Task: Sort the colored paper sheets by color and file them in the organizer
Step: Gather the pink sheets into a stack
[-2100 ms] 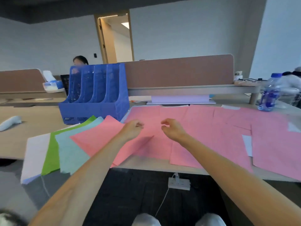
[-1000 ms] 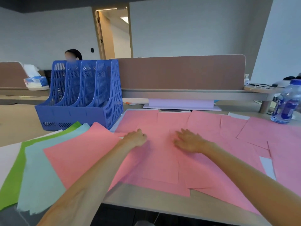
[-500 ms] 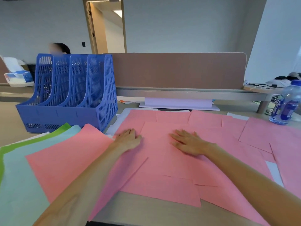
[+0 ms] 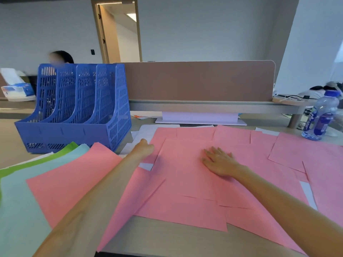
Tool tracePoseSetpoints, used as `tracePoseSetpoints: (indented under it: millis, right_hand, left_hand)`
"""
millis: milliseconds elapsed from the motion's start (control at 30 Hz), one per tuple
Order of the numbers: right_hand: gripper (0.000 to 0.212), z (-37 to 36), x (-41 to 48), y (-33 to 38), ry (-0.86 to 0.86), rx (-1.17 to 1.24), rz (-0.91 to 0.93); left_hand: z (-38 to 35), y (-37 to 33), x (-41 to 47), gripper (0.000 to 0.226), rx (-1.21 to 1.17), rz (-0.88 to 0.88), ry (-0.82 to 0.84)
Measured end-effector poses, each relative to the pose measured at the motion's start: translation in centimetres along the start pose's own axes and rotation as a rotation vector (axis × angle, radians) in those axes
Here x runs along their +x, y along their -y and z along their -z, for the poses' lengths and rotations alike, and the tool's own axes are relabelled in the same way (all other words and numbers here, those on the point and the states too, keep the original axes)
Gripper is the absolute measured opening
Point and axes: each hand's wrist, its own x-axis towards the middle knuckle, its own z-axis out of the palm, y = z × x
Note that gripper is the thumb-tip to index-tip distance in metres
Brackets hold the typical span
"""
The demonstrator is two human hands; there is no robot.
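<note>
1 head-worn view looks forward and down, close over the desk [image 4: 167, 238].

Soft, even indoor light, a brighter doorway [image 4: 120, 32] behind, faint shadows, wide-angle bending at edges, slight overall blur.

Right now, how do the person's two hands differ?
The right hand lies flat with fingers spread, well inside the pink sheets; the left hand sits at their left edge, nearer the blue organizer. The right hand's fingers all show; the left hand's are hidden from here, so its grip is unclear. Both touch pink paper.
</note>
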Motion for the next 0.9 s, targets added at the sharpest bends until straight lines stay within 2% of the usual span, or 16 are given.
tracePoseSetpoints:
  millis: [100, 333, 367, 467, 567, 667, 733, 800, 900]
  right_hand:
    - [0.066, -0.3, 0.2, -0.6, 0.019, -0.007, -0.011]
    - [0.066, -0.2, 1.0, -1.3, -0.01, 0.009, -0.028]
    - [0.065, -0.2, 1.2, -1.5, -0.011, 0.013, -0.034]
    - [0.062, -0.2, 1.7, -1.8, -0.013, 0.025, -0.051]
    - [0.062, -0.1, 2.0, -2.4, -0.032, 0.062, -0.076]
    - [0.064, 0.1, 1.7, -3.5, -0.068, 0.069, -0.116]
    - [0.065, 0.3, 1.4, -4.6, -0.085, 0.055, -0.166]
    - [0.066, 0.4, 1.2, -6.0, -0.088, 0.039, -0.25]
    - [0.068, 0.5, 0.8, -8.0, -0.081, 0.013, -0.382]
  left_hand:
    - [0.0, -0.7, 1.1, 0.05, -0.264, 0.083, 0.057]
    - [-1.7, -2.8, 2.0, 0.033, -0.051, 0.014, 0.074]
    - [-2.2, -3.2, 2.2, 0.037, -0.047, -0.003, 0.09]
    - [-3.4, -3.9, 2.8, 0.041, -0.164, 0.005, 0.184]
    - [-4.1, -4.7, 2.4, 0.021, -0.331, -0.009, 0.228]
    - [-4.1, -3.9, 2.7, 0.027, -0.384, -0.021, 0.274]
    - [-3.9, -3.1, 3.1, 0.026, -0.393, 0.002, 0.247]
    - [-3.7, -3.0, 3.0, 0.007, -0.433, 0.006, 0.159]
    - [-3.7, -3.1, 2.6, 0.005, -0.491, 0.002, 0.118]
